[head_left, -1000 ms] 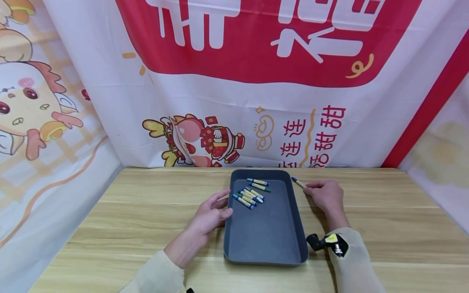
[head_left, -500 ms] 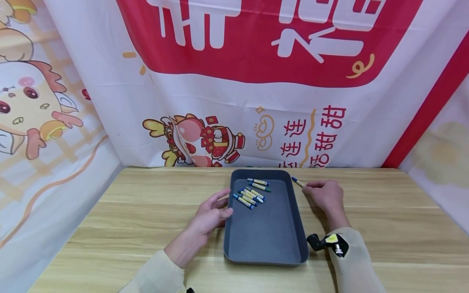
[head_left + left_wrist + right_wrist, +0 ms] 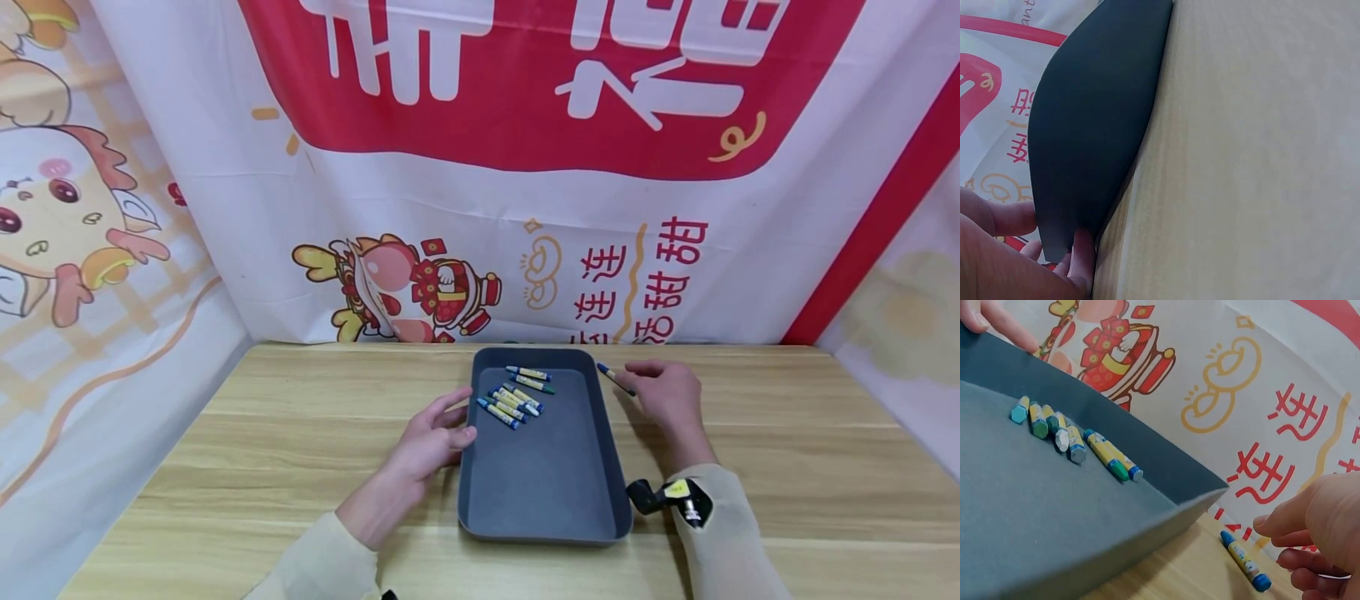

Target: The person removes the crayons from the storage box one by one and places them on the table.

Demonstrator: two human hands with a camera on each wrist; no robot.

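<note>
Left hand point(image 3: 427, 443) grips gray tray point(image 3: 543, 487) by its left wall, best held steady. Right hand point(image 3: 667, 398) loosely parted, holding nothing, just beside blue crayon point(image 3: 1244, 561) on table point(image 3: 810, 450) right of tray's far end; mid-barrel pinch should suit.

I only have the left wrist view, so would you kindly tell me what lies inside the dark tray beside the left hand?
Observer: Several crayons lie in the far part of the tray, nearer its left wall.
Operator: Thank you. Is there any crayon outside it?
Observer: Yes, one blue crayon lies on the table, beyond the tray's right wall near the far corner.
Operator: And is that one being held?
Observer: It seems not; the right wrist view shows a gap between it and the right hand.
</note>
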